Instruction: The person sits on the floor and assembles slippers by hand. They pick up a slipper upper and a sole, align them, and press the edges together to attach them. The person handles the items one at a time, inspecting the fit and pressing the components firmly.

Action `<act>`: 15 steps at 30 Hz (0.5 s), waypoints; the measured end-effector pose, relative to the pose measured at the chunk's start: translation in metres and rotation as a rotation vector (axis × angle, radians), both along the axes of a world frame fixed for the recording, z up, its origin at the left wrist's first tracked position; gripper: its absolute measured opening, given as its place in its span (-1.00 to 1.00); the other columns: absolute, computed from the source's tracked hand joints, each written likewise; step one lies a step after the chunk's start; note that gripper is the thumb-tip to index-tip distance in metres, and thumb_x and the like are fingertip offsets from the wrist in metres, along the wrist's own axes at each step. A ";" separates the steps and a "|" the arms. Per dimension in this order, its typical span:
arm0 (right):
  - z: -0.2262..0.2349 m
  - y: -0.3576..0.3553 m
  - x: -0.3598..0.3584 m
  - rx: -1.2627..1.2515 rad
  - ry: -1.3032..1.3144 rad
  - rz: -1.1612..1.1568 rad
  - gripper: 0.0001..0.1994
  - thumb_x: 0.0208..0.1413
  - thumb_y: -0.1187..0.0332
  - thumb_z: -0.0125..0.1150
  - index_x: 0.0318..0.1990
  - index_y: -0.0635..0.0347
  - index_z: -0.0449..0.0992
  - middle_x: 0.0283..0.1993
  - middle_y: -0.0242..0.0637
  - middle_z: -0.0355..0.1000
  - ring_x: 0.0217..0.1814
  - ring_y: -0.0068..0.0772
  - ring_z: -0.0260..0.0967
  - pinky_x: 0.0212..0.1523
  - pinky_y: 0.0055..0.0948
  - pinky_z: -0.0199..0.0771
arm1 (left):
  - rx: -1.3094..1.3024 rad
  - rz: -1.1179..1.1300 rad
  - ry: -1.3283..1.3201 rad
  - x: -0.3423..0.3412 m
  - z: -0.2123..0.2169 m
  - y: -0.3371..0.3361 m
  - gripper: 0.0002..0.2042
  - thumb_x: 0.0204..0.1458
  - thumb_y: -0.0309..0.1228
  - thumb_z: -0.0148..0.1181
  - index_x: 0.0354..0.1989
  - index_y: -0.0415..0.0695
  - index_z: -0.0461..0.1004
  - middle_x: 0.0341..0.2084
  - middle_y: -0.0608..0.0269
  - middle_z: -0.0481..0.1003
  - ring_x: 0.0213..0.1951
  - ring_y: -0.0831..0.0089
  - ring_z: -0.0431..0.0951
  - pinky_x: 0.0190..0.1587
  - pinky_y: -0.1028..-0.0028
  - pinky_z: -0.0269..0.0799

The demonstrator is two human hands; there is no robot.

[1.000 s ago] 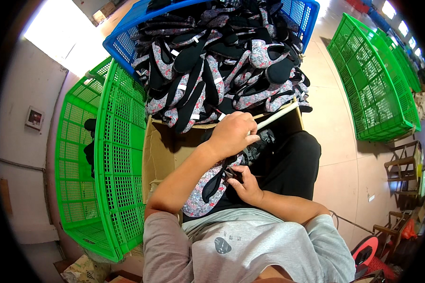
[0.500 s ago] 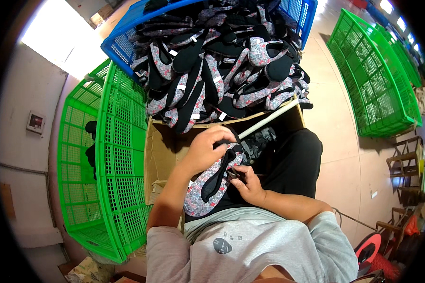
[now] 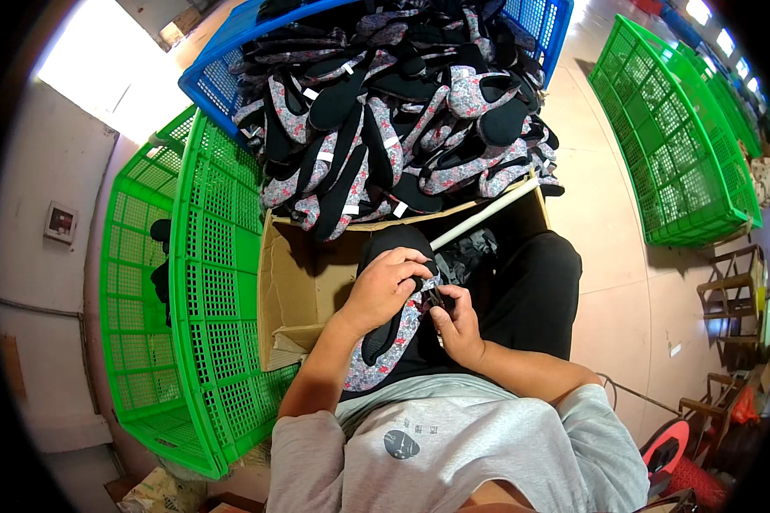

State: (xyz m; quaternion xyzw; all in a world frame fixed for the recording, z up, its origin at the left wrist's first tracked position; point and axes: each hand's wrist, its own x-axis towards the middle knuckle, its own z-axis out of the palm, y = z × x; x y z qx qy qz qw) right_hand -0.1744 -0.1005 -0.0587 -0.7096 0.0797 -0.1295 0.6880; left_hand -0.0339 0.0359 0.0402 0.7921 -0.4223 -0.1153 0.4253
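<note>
A floral fabric slipper [image 3: 376, 374], grey and white with red flowers and a black lining, lies over my lap. My left hand [image 3: 388, 289] grips its upper end, fingers bent over the edge and covering part of it. Close beside, at the slipper's right edge, my right hand [image 3: 460, 329] is closed on a small dark tool [image 3: 435, 299] that looks like thread snips. Its tip meets the slipper's edge near my left fingertips; most of it is hidden by my fingers.
Ahead, a blue crate [image 3: 204, 85] is heaped with similar slippers [image 3: 385, 145]. Below it stands an open cardboard box [image 3: 284, 295] with a pale rod [image 3: 488, 212] across it and dark scraps [image 3: 473, 255] inside. Green crates stand left [image 3: 222, 291] and right [image 3: 672, 128].
The slipper has turned and tilted under my left hand, which moved slightly right and down its edge. My right hand has shifted a little right and up with the tool.
</note>
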 end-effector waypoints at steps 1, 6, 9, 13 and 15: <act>0.000 0.000 0.000 0.008 0.001 -0.002 -0.63 0.25 0.27 0.14 0.09 0.31 0.29 -0.09 -0.07 0.39 -0.12 -0.20 0.41 -0.07 -0.35 0.41 | -0.004 0.005 0.013 0.000 0.000 0.001 -0.74 -0.09 -0.65 0.03 -0.23 -0.19 0.57 -0.09 0.10 0.51 -0.02 0.14 0.49 0.08 0.32 0.37; -0.002 0.001 0.002 0.053 -0.006 -0.002 -0.63 0.25 0.28 0.14 0.08 0.31 0.29 -0.09 -0.06 0.39 -0.11 -0.21 0.41 -0.06 -0.35 0.41 | -0.079 0.102 0.111 -0.008 -0.011 0.000 -0.76 -0.05 -0.63 0.07 -0.20 -0.19 0.56 -0.10 0.08 0.50 -0.02 0.17 0.50 0.08 0.36 0.37; 0.000 -0.001 0.004 0.016 -0.025 0.001 -0.63 0.25 0.28 0.14 0.08 0.32 0.29 -0.09 -0.05 0.39 -0.11 -0.20 0.41 -0.06 -0.35 0.41 | -0.112 0.175 0.068 -0.016 -0.018 -0.002 -0.77 -0.03 -0.62 0.09 -0.20 -0.17 0.56 -0.10 0.10 0.51 -0.02 0.16 0.50 0.06 0.35 0.38; 0.007 -0.003 0.006 -0.073 -0.030 -0.002 -0.63 0.25 0.28 0.15 0.08 0.33 0.28 -0.10 -0.04 0.40 -0.11 -0.18 0.42 -0.05 -0.34 0.42 | -0.135 0.251 0.026 -0.022 -0.022 -0.006 -0.77 -0.04 -0.62 0.12 -0.21 -0.10 0.57 -0.10 0.15 0.51 -0.02 0.13 0.49 0.05 0.29 0.39; 0.009 -0.003 0.007 -0.076 -0.034 -0.002 -0.63 0.25 0.28 0.15 0.08 0.33 0.28 -0.10 -0.04 0.40 -0.11 -0.18 0.43 -0.06 -0.34 0.42 | -0.143 0.273 0.016 -0.025 -0.024 -0.007 -0.76 -0.05 -0.62 0.12 -0.21 -0.09 0.56 -0.10 0.15 0.51 -0.02 0.13 0.49 0.05 0.28 0.39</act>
